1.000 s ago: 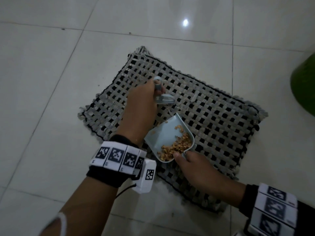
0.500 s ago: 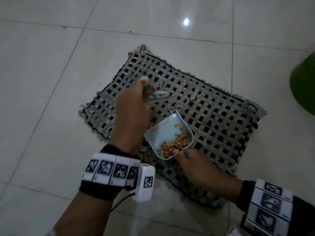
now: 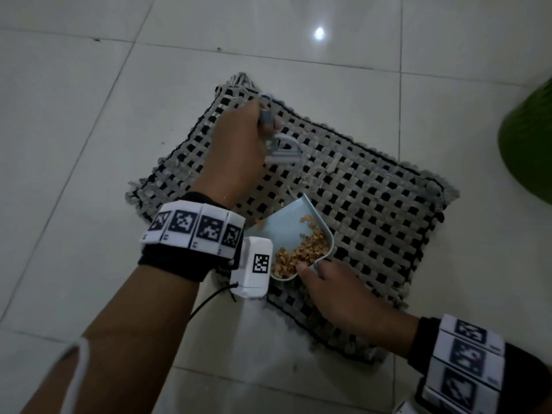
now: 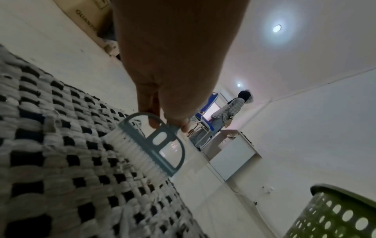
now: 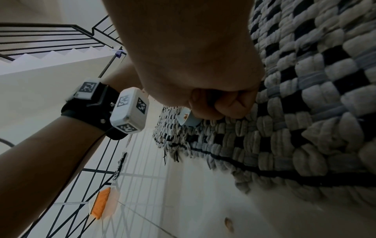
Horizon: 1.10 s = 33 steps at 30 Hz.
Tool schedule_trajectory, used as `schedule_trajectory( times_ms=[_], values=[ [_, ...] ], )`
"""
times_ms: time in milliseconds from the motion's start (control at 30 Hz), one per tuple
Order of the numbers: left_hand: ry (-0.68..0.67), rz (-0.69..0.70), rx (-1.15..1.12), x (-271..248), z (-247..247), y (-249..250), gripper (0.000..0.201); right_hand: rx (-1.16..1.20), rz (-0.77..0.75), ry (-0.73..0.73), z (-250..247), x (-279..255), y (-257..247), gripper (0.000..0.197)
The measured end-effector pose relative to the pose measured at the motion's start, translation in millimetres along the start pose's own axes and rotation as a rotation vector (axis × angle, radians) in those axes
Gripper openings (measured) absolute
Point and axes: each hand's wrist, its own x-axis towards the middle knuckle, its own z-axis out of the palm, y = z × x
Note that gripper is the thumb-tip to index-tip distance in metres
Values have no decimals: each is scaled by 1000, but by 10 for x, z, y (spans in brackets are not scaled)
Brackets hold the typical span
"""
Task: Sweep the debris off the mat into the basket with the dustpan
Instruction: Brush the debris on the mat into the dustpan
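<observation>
- Fingers (image 3: 301, 268) of the right hand (image 3: 337, 297) pinch the dustpan (image 3: 286, 231), holding debris (image 3: 301, 252), on the mat (image 3: 373, 204).
- Left hand (image 3: 236, 156) beyond grips a brush (image 4: 150, 145), bristles touching the mat.
- Green basket (image 4: 341, 215) stands far right on the floor (image 3: 89, 115).

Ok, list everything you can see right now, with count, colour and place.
mat: one, grey and black woven, on the floor
dustpan: one, pale blue, on the mat's near side
debris: brown pile inside the dustpan; a few bits loose on the mat
brush: one, grey-blue with white bristles, on the mat beyond the dustpan
basket: one, green with holes, on the floor right of the mat
floor: pale tiles
chair: blue, far back, beside a standing person
left hand: grips the brush
right hand: holds the dustpan's handle
</observation>
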Motion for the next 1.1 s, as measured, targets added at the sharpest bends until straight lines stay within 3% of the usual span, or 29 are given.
schedule_trajectory(
  times_ms=[67, 267, 400, 567, 700, 1000, 1100],
  values=[
    [37, 10, -15, 0, 44, 34, 22, 3, 3, 3, 8, 8, 0, 43],
    [-29, -28, 63, -279, 94, -41, 25, 6, 16, -25, -25, 4, -6, 43],
    [29, -49, 84, -548, 78, -7, 33, 9, 17, -32, -38, 12, -17, 43],
    [104, -98, 87, -855, 110, 145, 26, -4, 39, -14, -39, 19, -34, 45],
    [84, -121, 120, -1047, 178, 226, 22, -19, 68, -11, -23, -23, -47, 45],
    [52, -220, 25, -1160, 48, 346, 24, 0, 83, -17, 37, -141, -72, 45],
    [121, -241, -33, -1058, -20, 337, 20, 15, 73, -16, 50, -143, -50, 45]
  ],
)
